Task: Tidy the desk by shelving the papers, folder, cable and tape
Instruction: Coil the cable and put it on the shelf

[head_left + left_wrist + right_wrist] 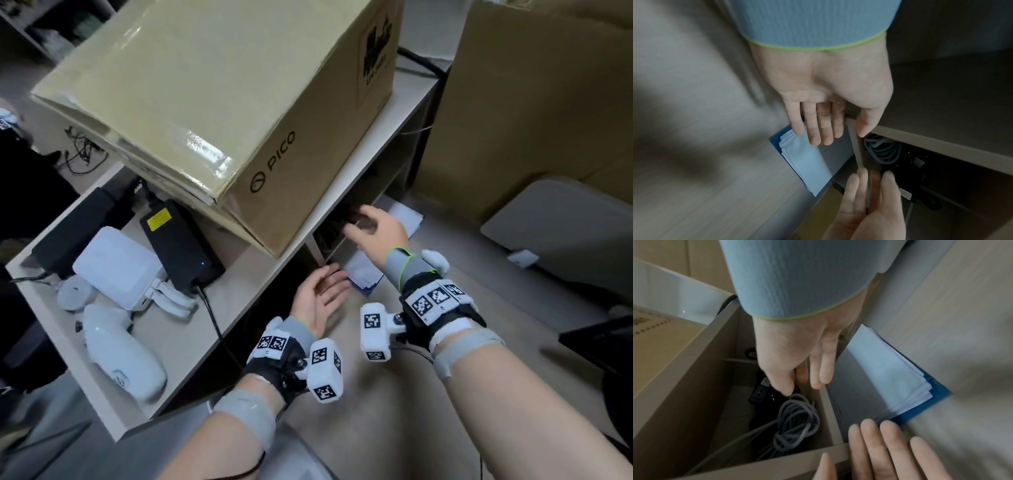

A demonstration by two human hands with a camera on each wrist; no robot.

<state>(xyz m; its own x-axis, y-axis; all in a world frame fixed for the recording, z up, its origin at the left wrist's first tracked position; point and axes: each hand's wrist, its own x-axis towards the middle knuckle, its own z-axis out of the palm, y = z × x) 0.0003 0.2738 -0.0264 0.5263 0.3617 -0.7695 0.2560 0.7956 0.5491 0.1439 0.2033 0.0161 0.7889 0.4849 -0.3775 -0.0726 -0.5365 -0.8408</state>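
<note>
A stack of white papers point(805, 160) lies on a blue folder point(774, 139) in the lower shelf compartment, with its edge sticking out over the floor. A coiled grey cable point(797, 418) sits in the neighbouring compartment beside a black adapter point(758, 394). My right hand point(801, 379) reaches into that compartment with loose fingers, and its tips touch the black adapter just above the cable. My left hand point(838, 134) hovers open, fingers straight, at the near corner of the papers point(890, 374) and holds nothing. No tape is in sight.
A large PICO cardboard box point(205, 102) stands on the shelf top point(239, 308), overhanging the compartments. Left of it lie a black power brick point(181, 246), white devices point(116, 267) and a white controller point(123, 353). A tall cardboard box point(531, 102) stands at the right.
</note>
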